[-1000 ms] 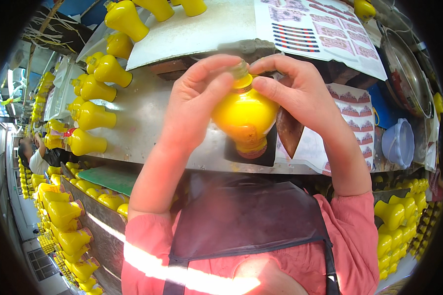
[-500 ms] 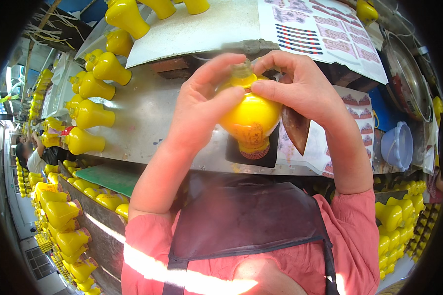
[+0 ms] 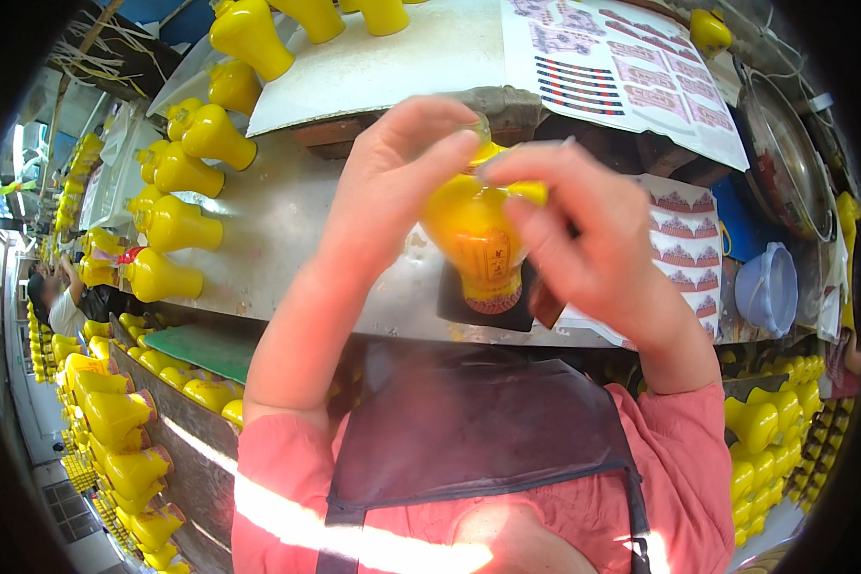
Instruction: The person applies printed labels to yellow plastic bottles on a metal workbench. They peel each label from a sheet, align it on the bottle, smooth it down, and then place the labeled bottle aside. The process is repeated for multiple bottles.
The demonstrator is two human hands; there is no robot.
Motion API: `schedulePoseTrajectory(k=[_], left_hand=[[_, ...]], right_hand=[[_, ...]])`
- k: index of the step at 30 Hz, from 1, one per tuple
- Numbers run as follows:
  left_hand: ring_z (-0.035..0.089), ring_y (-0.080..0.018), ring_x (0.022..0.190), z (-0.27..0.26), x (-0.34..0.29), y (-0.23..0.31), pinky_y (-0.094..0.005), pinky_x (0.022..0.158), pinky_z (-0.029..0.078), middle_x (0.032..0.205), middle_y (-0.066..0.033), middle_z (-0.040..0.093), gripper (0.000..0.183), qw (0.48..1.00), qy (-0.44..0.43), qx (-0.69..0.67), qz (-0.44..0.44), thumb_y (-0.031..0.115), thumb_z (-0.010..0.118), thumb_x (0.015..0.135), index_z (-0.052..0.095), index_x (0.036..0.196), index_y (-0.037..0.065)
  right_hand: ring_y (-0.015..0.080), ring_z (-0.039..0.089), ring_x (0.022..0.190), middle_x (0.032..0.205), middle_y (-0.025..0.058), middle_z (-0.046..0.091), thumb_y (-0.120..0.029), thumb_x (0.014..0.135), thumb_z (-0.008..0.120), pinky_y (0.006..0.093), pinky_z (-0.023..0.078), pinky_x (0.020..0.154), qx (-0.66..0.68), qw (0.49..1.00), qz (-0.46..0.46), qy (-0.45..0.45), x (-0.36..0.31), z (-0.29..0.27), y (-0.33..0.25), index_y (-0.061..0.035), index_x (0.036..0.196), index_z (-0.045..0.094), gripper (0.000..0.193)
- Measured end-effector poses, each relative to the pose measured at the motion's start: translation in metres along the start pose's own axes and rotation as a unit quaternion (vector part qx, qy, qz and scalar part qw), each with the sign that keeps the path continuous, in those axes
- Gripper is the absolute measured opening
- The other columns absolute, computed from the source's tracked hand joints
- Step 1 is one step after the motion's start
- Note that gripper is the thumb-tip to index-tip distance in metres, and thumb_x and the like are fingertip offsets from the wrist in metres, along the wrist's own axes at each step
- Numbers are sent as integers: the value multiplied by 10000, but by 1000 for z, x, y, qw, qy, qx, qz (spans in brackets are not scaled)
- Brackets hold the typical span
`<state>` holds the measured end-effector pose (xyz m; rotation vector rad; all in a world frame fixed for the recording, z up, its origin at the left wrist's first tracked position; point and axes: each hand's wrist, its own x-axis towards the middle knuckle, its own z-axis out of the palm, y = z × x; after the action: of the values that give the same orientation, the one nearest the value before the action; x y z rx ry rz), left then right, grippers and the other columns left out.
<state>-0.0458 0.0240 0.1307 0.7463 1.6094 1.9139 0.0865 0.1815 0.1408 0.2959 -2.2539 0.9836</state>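
Observation:
A glossy yellow vase-shaped bottle [image 3: 474, 230] stands tilted on a small black pad [image 3: 454, 298] on the metal bench. Its clear glass mouth is at the far end, and a printed patterned band circles its base. My left hand [image 3: 392, 177] is closed round the neck, thumb and fingers against it. Blurred by motion, my right hand [image 3: 588, 225] has its finger and thumb at the bottle's right shoulder. A brown flat piece [image 3: 545, 306] sticks out below the right palm and seems tucked in it; most of it is hidden.
Several yellow bottles [image 3: 177, 223] line the bench's left side. Printed label sheets lie on the white board [image 3: 631, 72] and right of my hand [image 3: 684, 230]. A blue-violet basin [image 3: 768, 287] stands at the right. More bottles [image 3: 115, 416] fill the lower left; a person [image 3: 67, 306] is far left.
My right hand has pulled back from the neck toward the bottle's shoulder, and the brown piece has shifted left with it. The bottle has turned, bringing its print more into view.

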Motion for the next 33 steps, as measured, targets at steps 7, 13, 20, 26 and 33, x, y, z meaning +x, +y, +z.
schedulePoseTrajectory(k=[7, 13, 20, 26, 33], left_hand=[[656, -97, 900, 2, 2, 13, -263, 848, 535, 972, -27, 721, 170, 999, 18, 34, -1, 47, 773, 881, 705, 1033, 14], [667, -97, 917, 8, -5, 12, -264, 873, 541, 979, -28, 726, 145, 999, 26, -25, -3, 33, 762, 882, 709, 1015, 15], [677, -107, 951, 6, -4, 19, -267, 854, 553, 990, -48, 729, 144, 998, 4, 55, 7, 15, 767, 867, 715, 1001, 14], [690, -147, 950, 8, -12, 17, -307, 895, 572, 1097, -111, 729, 160, 999, -18, -36, -18, -11, 773, 857, 696, 994, 24], [671, -104, 979, 7, -8, 10, -268, 863, 556, 1042, -49, 732, 185, 997, 8, 69, 34, 6, 770, 858, 710, 1033, 14]], right_hand=[[196, 703, 596, 907, 99, 735, 37, 921, 644, 307, 521, 548, -25, 999, -12, -23, -14, 1, 5, -77, 1164, 689, 272], [205, 704, 603, 922, 135, 740, 29, 915, 660, 304, 523, 538, 17, 1000, 12, -2, -14, -4, 4, -76, 1150, 700, 261], [190, 716, 633, 811, 105, 717, 39, 917, 661, 307, 523, 535, -20, 998, -24, -49, -18, -1, -5, -72, 1145, 706, 257], [280, 709, 703, 956, 100, 753, -14, 893, 677, 349, 556, 605, 83, 988, 131, 12, -24, -5, 9, -94, 1079, 731, 210], [227, 709, 627, 819, 94, 726, 43, 881, 680, 328, 533, 566, -57, 996, -56, -27, -28, 1, 5, -79, 1109, 732, 264]])
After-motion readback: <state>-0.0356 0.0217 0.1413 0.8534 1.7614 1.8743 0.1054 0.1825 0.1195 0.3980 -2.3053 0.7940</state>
